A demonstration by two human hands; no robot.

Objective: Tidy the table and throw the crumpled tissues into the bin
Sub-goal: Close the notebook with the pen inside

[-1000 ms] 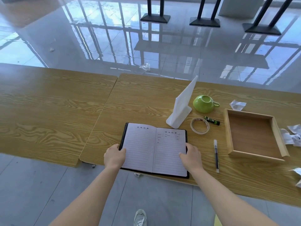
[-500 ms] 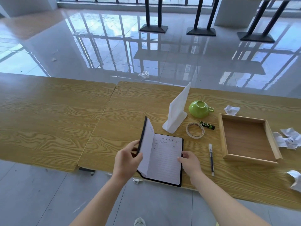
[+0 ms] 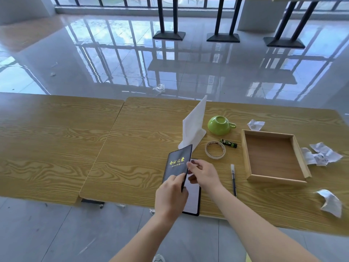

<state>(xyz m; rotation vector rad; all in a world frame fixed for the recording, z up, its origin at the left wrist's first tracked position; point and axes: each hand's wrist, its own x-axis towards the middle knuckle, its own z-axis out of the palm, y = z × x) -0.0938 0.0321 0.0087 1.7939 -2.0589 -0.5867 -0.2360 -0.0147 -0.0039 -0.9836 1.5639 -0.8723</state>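
- We judge the step is shutting the notebook (image 3: pixel 177 163) at the table's (image 3: pixel 132 148) near edge: our left hand (image 3: pixel 171 197) pinches the raised cover, our right hand (image 3: pixel 203 173), fingers loosely curled, sits under it and should slide out first.
- Tissues (image 3: pixel 321 154) lie right of the tray (image 3: pixel 245 148); pen (image 3: pixel 233 179) and tape (image 3: pixel 215 149) are near. No bin in view.

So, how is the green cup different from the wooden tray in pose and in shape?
The green cup lies tipped on its side, its mouth facing up the table; the wooden tray sits flat, open side up. The cup is round and glossy with a handle; the tray is rectangular with straight walls. Both look empty, and no hand touches either.
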